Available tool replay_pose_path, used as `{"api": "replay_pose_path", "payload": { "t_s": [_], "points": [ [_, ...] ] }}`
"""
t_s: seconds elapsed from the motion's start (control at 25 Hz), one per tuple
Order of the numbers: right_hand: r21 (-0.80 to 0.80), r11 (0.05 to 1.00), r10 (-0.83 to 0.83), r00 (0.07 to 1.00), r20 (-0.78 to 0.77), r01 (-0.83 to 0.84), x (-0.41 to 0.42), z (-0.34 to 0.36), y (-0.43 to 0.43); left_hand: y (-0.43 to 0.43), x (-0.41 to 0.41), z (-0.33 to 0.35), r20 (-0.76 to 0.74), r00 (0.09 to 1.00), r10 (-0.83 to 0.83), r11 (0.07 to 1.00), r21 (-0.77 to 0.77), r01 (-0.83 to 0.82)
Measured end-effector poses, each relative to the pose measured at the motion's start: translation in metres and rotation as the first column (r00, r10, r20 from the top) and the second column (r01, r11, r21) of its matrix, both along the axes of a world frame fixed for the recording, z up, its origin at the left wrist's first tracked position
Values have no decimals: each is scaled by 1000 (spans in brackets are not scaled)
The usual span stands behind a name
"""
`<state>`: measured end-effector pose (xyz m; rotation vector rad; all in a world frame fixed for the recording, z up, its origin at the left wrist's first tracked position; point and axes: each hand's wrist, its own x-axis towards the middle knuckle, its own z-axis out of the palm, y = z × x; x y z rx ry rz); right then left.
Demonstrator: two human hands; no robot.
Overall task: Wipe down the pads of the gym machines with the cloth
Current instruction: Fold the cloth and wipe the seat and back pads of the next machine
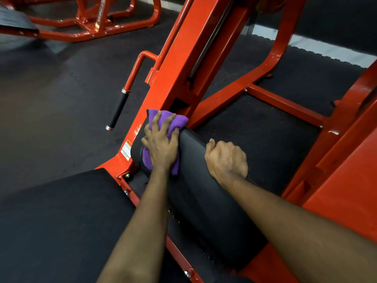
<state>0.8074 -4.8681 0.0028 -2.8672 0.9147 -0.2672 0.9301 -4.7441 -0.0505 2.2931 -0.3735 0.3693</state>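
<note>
A long black pad [195, 193] runs down the middle of a red gym machine [183, 58]. My left hand [161, 146] holds a bunched purple cloth [171, 121] against the pad's far left end, fingers spread and bent over the cloth. Part of the cloth hangs out below my palm. My right hand [226, 160] rests on the pad's upper right side, its fingers curled over the far edge and gripping it. Both forearms reach in from the bottom of the view.
A wide black seat pad [61, 221] fills the lower left. A red lever with a black grip [118, 109] sticks out left of the frame. Red frame bars [285, 103] cross behind the pad. Another red machine [91, 21] stands far left on dark rubber floor [51, 88].
</note>
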Motion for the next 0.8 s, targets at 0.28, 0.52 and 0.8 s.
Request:
{"api": "replay_pose_path", "payload": {
  "t_s": [0.28,0.52,0.8],
  "points": [
    [-13,1000,5,1000,8,-5,0,0,-1,33,50,-14,-214,956,200,966,-121,-229],
    [-18,1000,17,1000,-12,-17,-1,2,0,71,29,-60,-444,851,280,866,-265,-423],
    [1,1000,20,1000,-4,-20,-4,5,3,41,-61,-57,-465,827,317,818,-307,-486]
  ]
}}
